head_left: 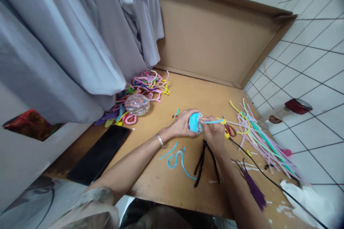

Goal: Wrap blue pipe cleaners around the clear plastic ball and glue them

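My left hand (pixel 184 123), with a light band on its wrist, is wrapped round a small, clear, rounded object. Rows of light-blue pipe cleaner (pixel 194 122) cover the side of that object. At its right edge, my right hand (pixel 215 134) pinches a blue pipe cleaner (pixel 213 121) whose free end sticks out to the right. Just beyond the right hand, and partly hidden by it, lies a yellow tool (pixel 227 135) with a black cord. Loose blue pipe cleaners (pixel 176 159) and black pipe cleaners (pixel 200 164) lie on the table nearer to me.
At the back left, a clear faceted bowl (pixel 137 104) stands by a heap of colourful pipe cleaners (pixel 150 80). A black phone (pixel 100 155) lies at left. On the right are long pastel pipe cleaners (pixel 259 136), a purple bundle (pixel 252 188) and white tissue (pixel 303 198).
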The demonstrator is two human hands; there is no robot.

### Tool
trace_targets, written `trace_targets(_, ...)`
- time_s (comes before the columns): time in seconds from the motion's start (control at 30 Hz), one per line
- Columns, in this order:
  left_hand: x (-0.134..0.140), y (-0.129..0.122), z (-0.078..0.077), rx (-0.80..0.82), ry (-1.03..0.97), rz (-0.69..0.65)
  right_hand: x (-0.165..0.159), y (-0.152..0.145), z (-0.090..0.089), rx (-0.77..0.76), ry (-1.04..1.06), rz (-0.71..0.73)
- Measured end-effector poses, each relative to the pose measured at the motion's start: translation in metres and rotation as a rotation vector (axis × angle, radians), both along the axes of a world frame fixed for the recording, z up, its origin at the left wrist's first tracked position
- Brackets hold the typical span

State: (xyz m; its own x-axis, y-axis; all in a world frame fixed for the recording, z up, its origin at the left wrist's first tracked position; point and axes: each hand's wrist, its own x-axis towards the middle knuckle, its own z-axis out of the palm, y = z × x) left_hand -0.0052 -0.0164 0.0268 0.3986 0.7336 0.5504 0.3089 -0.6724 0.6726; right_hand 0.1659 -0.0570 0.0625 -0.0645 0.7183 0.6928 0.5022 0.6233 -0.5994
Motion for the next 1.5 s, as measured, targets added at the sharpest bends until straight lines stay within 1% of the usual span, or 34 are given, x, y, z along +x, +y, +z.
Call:
trace_targets(0.1, -0.001, 0.000, 0.000, 0.031, -0.006, -0.018, -0.001, -0.001, -0.003, 0.110, -0.081, 0.036)
trace_targets(0.2, -0.001, 0.002, -0.002, 0.070, -0.026, -0.048, -0.001, -0.001, -0.005, 0.177, -0.145, 0.035)
trace_targets(0.33, -0.002, 0.005, -0.005, 0.085, -0.027, -0.085, 0.001, -0.003, -0.007, 0.211, -0.220, 0.034)
trace_targets(0.47, -0.003, 0.006, -0.005, 0.067, 0.002, -0.100, 0.002, -0.006, -0.008, 0.226, -0.224, 0.047)
trace_targets(0.63, -0.005, 0.005, -0.002, 0.078, 0.006, -0.118, 0.001, -0.011, -0.007, 0.255, -0.250, -0.003)
trace_targets(0.73, -0.005, 0.006, -0.003, 0.091, -0.011, -0.138, 0.000, -0.014, -0.006, 0.249, -0.244, 0.007)
trace_targets(0.97, -0.004, 0.008, -0.006, 0.044, -0.042, -0.130, 0.000, -0.014, -0.001, 0.165, -0.143, 0.011)
trace_targets(1.07, -0.004, 0.007, -0.006, 0.035, -0.039, -0.128, 0.002, -0.014, 0.001, 0.144, -0.151, 0.020)
trace_targets(1.3, -0.005, 0.006, -0.004, -0.017, -0.013, -0.113, 0.008, -0.012, 0.002, 0.145, -0.189, 0.067)
trace_targets(1.5, -0.005, 0.006, -0.004, -0.002, -0.021, -0.126, 0.007, -0.012, 0.001, 0.173, -0.199, 0.071)
